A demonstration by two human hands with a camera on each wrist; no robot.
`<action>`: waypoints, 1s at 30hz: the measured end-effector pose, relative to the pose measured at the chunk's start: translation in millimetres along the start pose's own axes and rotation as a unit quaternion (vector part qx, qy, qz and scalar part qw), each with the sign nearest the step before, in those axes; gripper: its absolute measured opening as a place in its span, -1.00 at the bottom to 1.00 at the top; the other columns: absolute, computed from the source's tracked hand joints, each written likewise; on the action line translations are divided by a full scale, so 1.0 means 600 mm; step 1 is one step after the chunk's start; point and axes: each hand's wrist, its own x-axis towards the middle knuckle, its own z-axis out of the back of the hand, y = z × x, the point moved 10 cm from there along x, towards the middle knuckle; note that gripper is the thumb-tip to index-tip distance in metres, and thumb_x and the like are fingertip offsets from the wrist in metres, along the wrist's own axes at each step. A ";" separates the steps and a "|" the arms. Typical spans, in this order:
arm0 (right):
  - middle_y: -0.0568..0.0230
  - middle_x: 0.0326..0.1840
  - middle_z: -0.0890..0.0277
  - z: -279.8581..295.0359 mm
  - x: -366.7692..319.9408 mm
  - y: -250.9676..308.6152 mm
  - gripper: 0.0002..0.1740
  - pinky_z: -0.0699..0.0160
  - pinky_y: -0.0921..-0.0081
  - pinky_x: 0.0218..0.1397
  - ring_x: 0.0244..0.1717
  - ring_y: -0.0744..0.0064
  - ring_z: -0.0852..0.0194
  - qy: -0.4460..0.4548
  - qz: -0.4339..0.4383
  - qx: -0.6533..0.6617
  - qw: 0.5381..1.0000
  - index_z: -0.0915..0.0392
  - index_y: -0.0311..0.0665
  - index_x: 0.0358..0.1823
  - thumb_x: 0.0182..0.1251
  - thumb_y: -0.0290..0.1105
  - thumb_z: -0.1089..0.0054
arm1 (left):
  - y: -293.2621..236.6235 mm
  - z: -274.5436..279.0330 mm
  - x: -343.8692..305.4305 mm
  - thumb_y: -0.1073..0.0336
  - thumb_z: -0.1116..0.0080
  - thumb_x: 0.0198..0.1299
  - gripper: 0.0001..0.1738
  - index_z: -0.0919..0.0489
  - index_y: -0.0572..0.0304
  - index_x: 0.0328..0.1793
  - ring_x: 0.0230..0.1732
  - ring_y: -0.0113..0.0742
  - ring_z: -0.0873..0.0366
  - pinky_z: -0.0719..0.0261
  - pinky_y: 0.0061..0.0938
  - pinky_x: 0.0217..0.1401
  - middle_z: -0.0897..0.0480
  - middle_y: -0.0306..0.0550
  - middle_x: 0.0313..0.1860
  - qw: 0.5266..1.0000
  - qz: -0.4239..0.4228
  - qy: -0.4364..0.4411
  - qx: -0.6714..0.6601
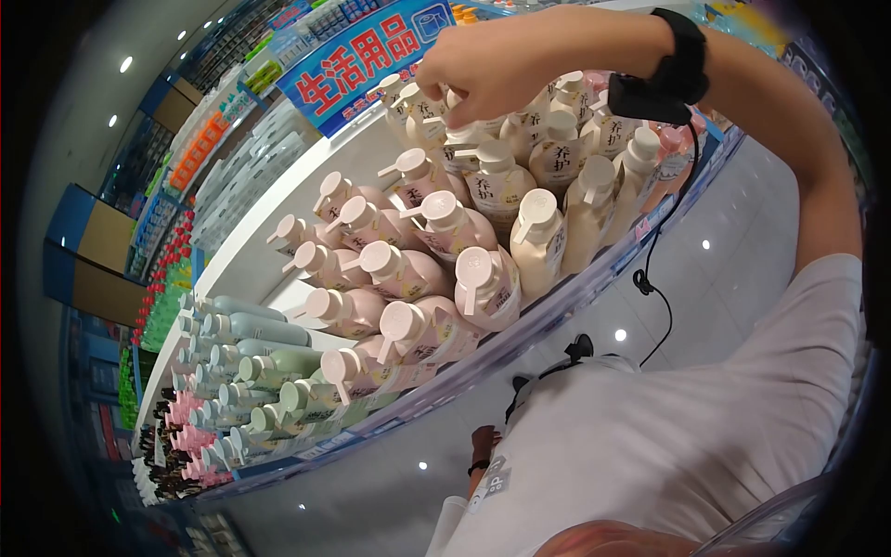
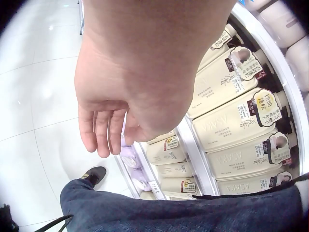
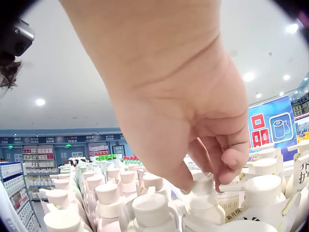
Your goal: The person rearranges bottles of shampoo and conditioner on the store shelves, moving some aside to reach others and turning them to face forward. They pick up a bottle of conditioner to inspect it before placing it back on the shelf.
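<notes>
The right hand (image 1: 506, 60) reaches over the far rows of cream pump bottles (image 1: 501, 186). Up close in the right wrist view, the right hand (image 3: 188, 116) has its thumb on one side and its curled fingers on the other side of a pale pump head (image 3: 203, 186), gripping it from above. That bottle stands among others, its lower part hidden. Hanging low beside the body, the left hand (image 1: 484, 441) holds nothing; in the left wrist view the left hand (image 2: 120, 106) has loose fingers, near shelved cream bottles (image 2: 231, 125) without visible contact.
Pink pump bottles (image 1: 408, 330) and green and blue bottles (image 1: 269, 367) fill the curved display. Its clear front edge (image 1: 483, 357) runs between body and bottles. A blue sign (image 1: 362, 65) stands at the back. A black cable (image 1: 670, 311) hangs from the right wrist.
</notes>
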 end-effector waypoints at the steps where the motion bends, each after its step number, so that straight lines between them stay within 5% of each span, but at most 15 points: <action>1: 0.09 -0.52 -0.63 0.018 -0.007 0.003 -0.66 -0.61 0.23 -0.32 -0.46 0.15 -0.65 -0.049 0.023 0.047 0.997 -0.67 -0.41 -0.43 0.29 -0.22 -0.34 | 0.003 -0.001 0.001 0.13 -0.06 0.48 -0.71 -0.63 0.17 0.00 -0.31 -0.18 -0.77 -0.75 -0.31 -0.24 -0.79 -0.05 -0.18 1.000 0.004 0.005 -0.004; 3: 0.15 -0.60 -0.59 0.048 -0.025 0.014 -0.65 -0.56 0.20 -0.38 -0.51 0.22 -0.61 -0.096 0.047 0.093 0.990 -0.64 -0.36 -0.53 0.24 -0.20 -0.32 | 0.002 0.004 -0.013 0.11 -0.04 0.48 -0.70 -0.63 0.17 0.00 -0.31 -0.18 -0.77 -0.76 -0.31 -0.22 -0.79 -0.05 -0.18 1.000 0.010 0.012 -0.009; 5: 0.03 -0.47 -0.65 0.024 -0.046 0.040 -0.65 -0.62 0.27 -0.30 -0.43 0.10 -0.65 0.027 0.041 0.082 0.995 -0.71 -0.46 -0.32 0.35 -0.23 -0.38 | -0.060 -0.003 -0.049 0.10 -0.02 0.49 -0.69 -0.63 0.18 0.00 -0.32 -0.18 -0.76 -0.77 -0.31 -0.24 -0.79 -0.06 -0.18 0.956 -0.178 0.034 0.232; 8: 0.03 -0.52 -0.61 0.002 -0.066 0.053 -0.66 -0.57 0.26 -0.35 -0.48 0.11 -0.60 0.084 0.000 0.077 0.993 -0.68 -0.49 -0.38 0.30 -0.26 -0.39 | -0.070 0.001 -0.068 0.12 -0.03 0.49 -0.70 -0.62 0.18 0.00 -0.36 -0.18 -0.76 -0.77 -0.31 -0.28 -0.79 -0.07 -0.17 0.968 -0.168 0.030 0.185; 18: 0.05 -0.68 -0.43 -0.006 -0.064 0.068 -0.69 -0.43 0.19 -0.45 -0.62 0.11 -0.38 0.071 0.038 0.059 0.995 -0.58 -0.50 -0.57 0.15 -0.35 -0.34 | -0.084 0.017 -0.070 0.20 -0.06 0.48 -0.74 -0.62 0.25 0.00 -0.39 -0.14 -0.74 -0.78 -0.28 -0.31 -0.77 0.04 -0.17 0.969 -0.188 0.015 0.161; 30: 0.03 -0.60 -0.53 0.050 -0.057 0.056 -0.65 -0.50 0.24 -0.38 -0.57 0.18 -0.46 0.035 0.016 0.173 0.984 -0.64 -0.51 -0.48 0.35 -0.32 -0.32 | -0.073 0.008 -0.068 0.18 -0.07 0.48 -0.72 -0.62 0.23 0.08 -0.33 -0.14 -0.77 -0.82 -0.27 -0.27 -0.77 0.01 -0.18 0.969 -0.186 0.011 0.164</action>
